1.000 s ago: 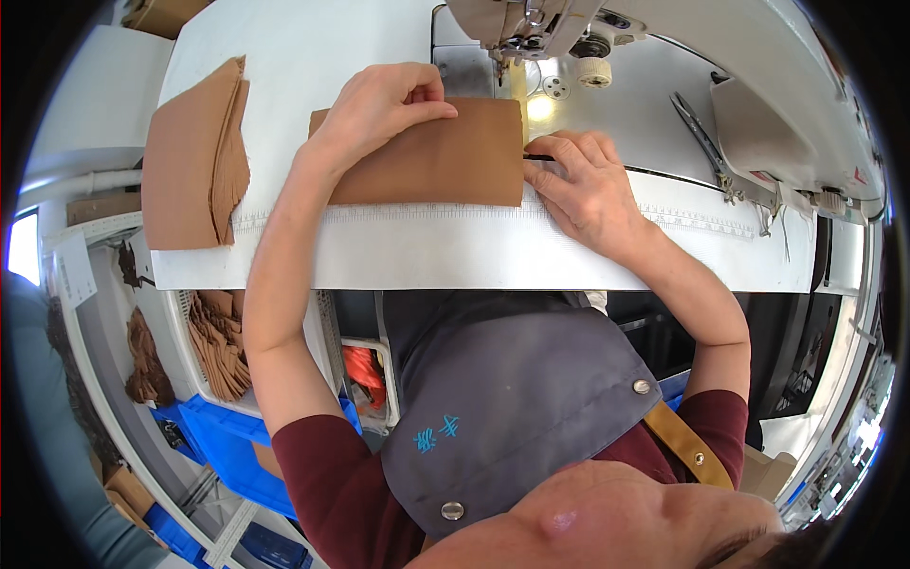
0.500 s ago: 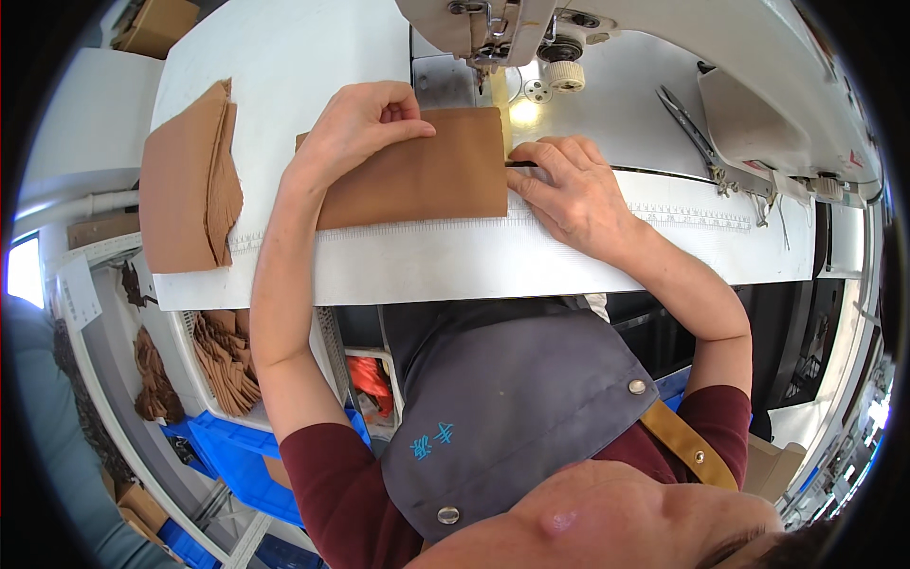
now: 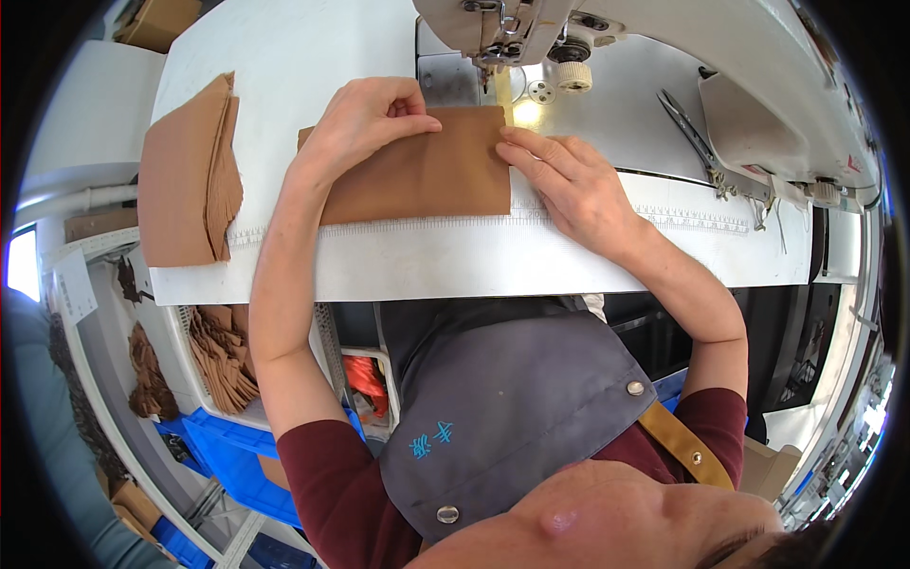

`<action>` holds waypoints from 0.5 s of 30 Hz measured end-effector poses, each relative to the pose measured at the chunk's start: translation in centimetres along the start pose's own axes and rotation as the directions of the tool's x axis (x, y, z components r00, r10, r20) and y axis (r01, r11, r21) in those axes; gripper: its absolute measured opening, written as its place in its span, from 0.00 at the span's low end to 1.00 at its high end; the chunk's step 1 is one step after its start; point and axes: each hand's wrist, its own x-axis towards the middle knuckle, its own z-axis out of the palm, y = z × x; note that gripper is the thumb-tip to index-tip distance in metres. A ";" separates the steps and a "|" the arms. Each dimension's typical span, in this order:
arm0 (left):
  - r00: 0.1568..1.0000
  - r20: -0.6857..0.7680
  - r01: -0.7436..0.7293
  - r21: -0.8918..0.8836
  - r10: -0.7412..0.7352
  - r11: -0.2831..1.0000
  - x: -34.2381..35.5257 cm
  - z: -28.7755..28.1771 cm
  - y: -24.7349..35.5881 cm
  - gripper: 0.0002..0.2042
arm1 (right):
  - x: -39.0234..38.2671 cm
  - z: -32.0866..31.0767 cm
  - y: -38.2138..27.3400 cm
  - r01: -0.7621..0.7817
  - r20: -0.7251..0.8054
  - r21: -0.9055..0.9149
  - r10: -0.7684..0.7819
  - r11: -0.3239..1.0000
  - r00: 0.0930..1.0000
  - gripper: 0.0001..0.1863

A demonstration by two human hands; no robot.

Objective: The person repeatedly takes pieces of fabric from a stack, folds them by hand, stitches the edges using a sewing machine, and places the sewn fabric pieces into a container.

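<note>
A brown fabric piece (image 3: 427, 180), rectangular and apparently folded, lies flat on the white sewing table (image 3: 493, 266) just in front of the sewing machine head (image 3: 502, 33). My left hand (image 3: 365, 119) rests over its left part, thumb and forefinger pinched at the far edge. At the right edge, close to the far corner, my right hand (image 3: 583, 190) holds the cloth between thumb and forefinger. The needle area (image 3: 485, 81) is just beyond the fabric's far right corner. A ruler strip (image 3: 654, 214) on the table runs along the near edge of the cloth.
To the left lies a stack of brown fabric pieces (image 3: 185, 180). Metal snips (image 3: 687, 128) lie right of the machine plate. Below the table at left are a basket of brown cloth (image 3: 223, 356), a blue bin (image 3: 237, 460) and a container with red-orange material (image 3: 365, 379).
My right hand's fingertips have moved up and left, from beside the fabric's right edge onto that edge near the far corner. The left hand and the cloth look almost unchanged.
</note>
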 end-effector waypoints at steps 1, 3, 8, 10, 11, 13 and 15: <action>1.000 -0.002 -0.005 -0.005 0.005 1.000 0.0 0.0 -0.1 0.15 | 0.1 0.0 0.0 -0.009 0.002 0.002 0.009 1.000 1.000 0.23; 1.000 0.023 -0.008 -0.004 0.008 1.000 0.1 0.0 -0.4 0.12 | 0.4 0.2 0.0 0.079 0.023 -0.143 -0.076 0.987 0.997 0.25; 0.954 -0.145 -0.242 0.154 0.264 0.958 -0.9 1.5 0.0 0.10 | 0.4 0.2 0.1 0.075 0.032 -0.151 -0.071 0.986 0.997 0.24; 0.903 -0.181 -0.330 0.287 0.389 0.899 -1.3 2.5 0.5 0.11 | 0.4 0.2 0.1 0.079 0.030 -0.156 -0.075 0.985 0.997 0.24; 0.905 -0.222 -0.294 0.291 0.363 0.910 -1.4 2.9 0.9 0.11 | 0.4 0.2 0.1 0.081 0.027 -0.158 -0.078 0.984 0.997 0.25; 0.904 -0.263 -0.257 0.294 0.336 0.921 -1.1 3.3 1.3 0.11 | 0.5 0.2 0.1 0.083 0.025 -0.160 -0.081 0.984 0.996 0.25; 0.956 -0.213 -0.184 0.092 0.200 0.979 -0.4 3.1 1.5 0.09 | 0.5 0.3 0.1 0.119 -0.007 -0.173 -0.122 0.978 0.993 0.25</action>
